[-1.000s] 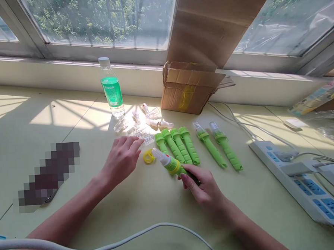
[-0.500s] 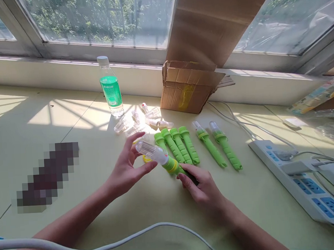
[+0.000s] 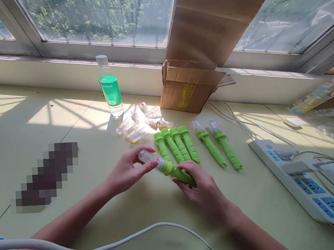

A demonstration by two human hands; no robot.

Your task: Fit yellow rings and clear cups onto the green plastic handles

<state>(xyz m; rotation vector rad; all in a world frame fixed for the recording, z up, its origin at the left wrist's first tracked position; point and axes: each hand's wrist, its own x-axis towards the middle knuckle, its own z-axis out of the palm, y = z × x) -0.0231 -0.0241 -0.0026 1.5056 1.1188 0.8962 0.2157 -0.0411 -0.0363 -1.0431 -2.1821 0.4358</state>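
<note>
My right hand [image 3: 203, 188] grips the green ribbed handle [image 3: 180, 173] of a small tool low over the yellow-green table [image 3: 71, 118]. My left hand [image 3: 127, 171] pinches the clear plastic cap [image 3: 147, 157] seated on that handle's tip, thumb below and fingers above. Several bare green handles [image 3: 176, 145] lie side by side just behind. To their right lie two capped green tools [image 3: 217, 144]. A heap of loose clear caps and white inserts [image 3: 140, 125] sits farther back on the left.
A water bottle with a green label [image 3: 110, 88] stands by the window sill. An open cardboard box [image 3: 187, 86] leans at the back. A white power strip [image 3: 301, 181] with cables lies at the right. A white cable [image 3: 106, 245] crosses the near edge. A blurred dark object [image 3: 46, 178] lies left.
My left hand picked a clear cap from the heap, brought it over the white tip and pushed it down onto the green handle. The right hand kept holding the handle.
</note>
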